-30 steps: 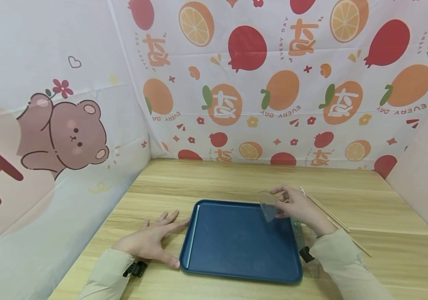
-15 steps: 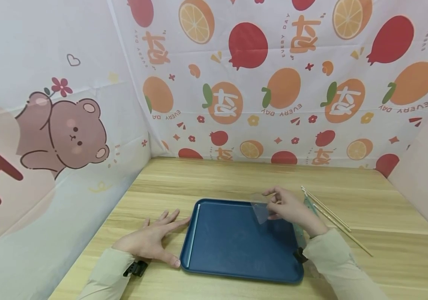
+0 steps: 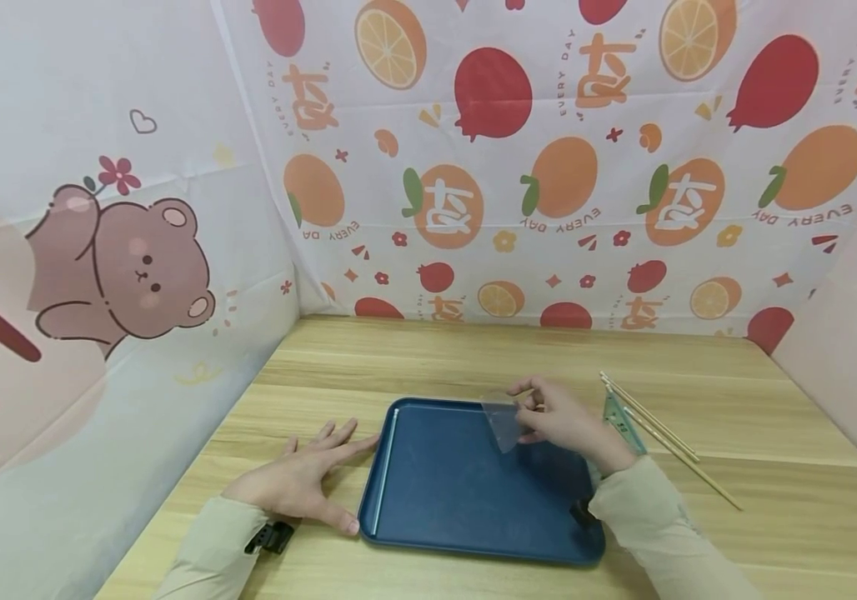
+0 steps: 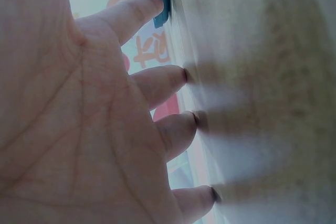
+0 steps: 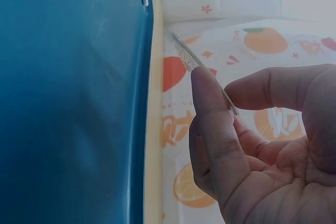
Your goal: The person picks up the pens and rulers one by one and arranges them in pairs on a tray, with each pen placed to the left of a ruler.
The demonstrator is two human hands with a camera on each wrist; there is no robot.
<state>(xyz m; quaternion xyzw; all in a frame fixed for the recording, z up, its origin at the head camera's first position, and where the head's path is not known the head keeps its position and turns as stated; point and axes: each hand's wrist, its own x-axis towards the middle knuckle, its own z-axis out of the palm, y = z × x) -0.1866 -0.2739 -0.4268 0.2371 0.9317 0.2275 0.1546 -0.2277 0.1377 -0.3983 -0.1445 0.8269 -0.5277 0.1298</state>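
right hand [image 3: 556, 421] pinching clear protractor [image 3: 502, 423] over blue tray [image 3: 466, 492], far side | left hand [image 3: 304, 482] splayed at its left rim | probably light, stiffish, slick; grab edges

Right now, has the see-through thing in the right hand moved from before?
Yes, the clear piece has moved left over the blue tray, toward the left hand.
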